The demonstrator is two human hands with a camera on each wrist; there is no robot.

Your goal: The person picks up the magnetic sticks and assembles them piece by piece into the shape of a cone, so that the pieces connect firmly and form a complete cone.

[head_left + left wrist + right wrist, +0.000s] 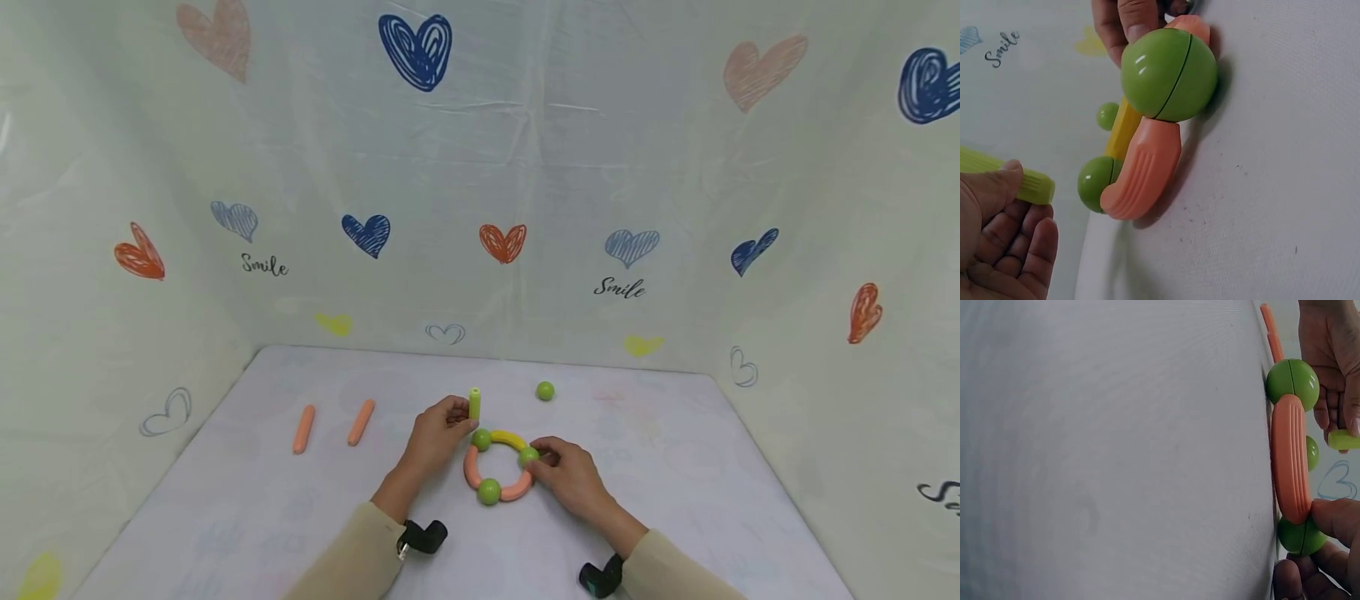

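My left hand pinches a yellow-green ribbed rod between thumb and fingers. The rod stands upright, just above a ring of joined toy pieces. That ring has green balls, curved salmon rods and one curved yellow rod, and it lies on the table. With thumb and fingers, my right hand grips the green ball on the ring's right side. In the right wrist view, its thumb lies where that ball meets a salmon rod.
Two straight salmon rods, one farther left and one nearer, lie on the white table. A loose green ball sits toward the back. Behind the table hangs a pale curtain printed with hearts.
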